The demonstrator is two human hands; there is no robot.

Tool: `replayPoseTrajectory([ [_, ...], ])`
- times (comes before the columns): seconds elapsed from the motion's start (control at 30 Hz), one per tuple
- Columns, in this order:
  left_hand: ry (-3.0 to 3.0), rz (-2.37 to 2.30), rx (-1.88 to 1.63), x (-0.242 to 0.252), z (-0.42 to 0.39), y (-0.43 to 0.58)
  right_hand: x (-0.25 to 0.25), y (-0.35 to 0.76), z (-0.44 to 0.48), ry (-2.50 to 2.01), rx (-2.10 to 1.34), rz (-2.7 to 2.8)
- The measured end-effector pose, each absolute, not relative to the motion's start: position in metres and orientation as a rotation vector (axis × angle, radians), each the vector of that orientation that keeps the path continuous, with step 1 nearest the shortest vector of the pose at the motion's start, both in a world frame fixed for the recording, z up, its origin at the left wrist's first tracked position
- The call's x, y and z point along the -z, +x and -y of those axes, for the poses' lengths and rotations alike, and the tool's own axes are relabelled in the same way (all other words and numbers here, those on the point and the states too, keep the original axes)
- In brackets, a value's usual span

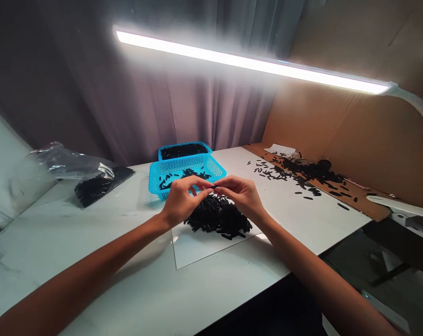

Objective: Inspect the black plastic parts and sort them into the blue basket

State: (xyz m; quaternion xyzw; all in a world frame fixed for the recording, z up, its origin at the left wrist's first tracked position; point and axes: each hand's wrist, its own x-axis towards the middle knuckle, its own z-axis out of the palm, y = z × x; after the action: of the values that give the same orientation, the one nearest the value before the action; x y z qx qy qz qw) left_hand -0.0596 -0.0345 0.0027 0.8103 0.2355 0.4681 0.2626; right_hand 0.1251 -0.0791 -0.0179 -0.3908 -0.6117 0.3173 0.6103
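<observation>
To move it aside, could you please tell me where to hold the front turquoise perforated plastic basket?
Pinch the turquoise perforated plastic basket by its raised rim at the right end, from above on the right: that lip stands free, while the left hand covers the near edge.

We count, in this view: two hands (pixel 211 198); one small black piece (pixel 213 186) pinched between them; two blue plastic baskets (pixel 211 165) near the far edge of the desk (pixel 74 261); one clear sheet (pixel 190 249); one plastic bag (pixel 71 161) by the left edge; two heaps of black pieces (pixel 218 217) (too many for us to count); one overhead lamp (pixel 253 63).
</observation>
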Motion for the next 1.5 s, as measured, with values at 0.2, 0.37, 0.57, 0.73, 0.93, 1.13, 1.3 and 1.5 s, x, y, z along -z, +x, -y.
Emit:
replayPoseTrajectory([
  [0.2, 2.152, -0.621, -1.307, -0.0023, 0.0295, -0.063, 0.0184, 0.1248, 0.0793, -0.875, -0.729, 1.414],
  [0.37, 2.134, -0.602, -1.315, -0.0013, 0.0295, -0.0633, 0.0184, 0.126, 0.0795, -0.877, -0.704, 1.43],
  [0.57, 2.123, -0.585, -1.316, 0.0003, 0.0303, -0.0628, 0.0168, 0.1256, 0.0802, -0.857, -0.692, 1.43],
  [0.73, 2.105, -0.582, -1.32, 0.0006, 0.0297, -0.0622, 0.0169, 0.1258, 0.0794, -0.846, -0.682, 1.422],
  [0.93, 2.075, -0.597, -1.301, 0.0008, 0.0305, -0.0627, 0.0166, 0.1256, 0.0799, -0.831, -0.686, 1.418],
  [1.13, 2.043, -0.617, -1.286, -0.0014, 0.032, -0.0627, 0.0164, 0.1258, 0.0811, -0.823, -0.699, 1.425],
  [1.3, 2.044, -0.613, -1.283, -0.0009, 0.0316, -0.0628, 0.0156, 0.1253, 0.0813, -0.818, -0.692, 1.423],
  [1.5, 2.066, -0.575, -1.308, 0.0009, 0.0309, -0.0628, 0.0157, 0.1254, 0.081, -0.809, -0.67, 1.417],
])
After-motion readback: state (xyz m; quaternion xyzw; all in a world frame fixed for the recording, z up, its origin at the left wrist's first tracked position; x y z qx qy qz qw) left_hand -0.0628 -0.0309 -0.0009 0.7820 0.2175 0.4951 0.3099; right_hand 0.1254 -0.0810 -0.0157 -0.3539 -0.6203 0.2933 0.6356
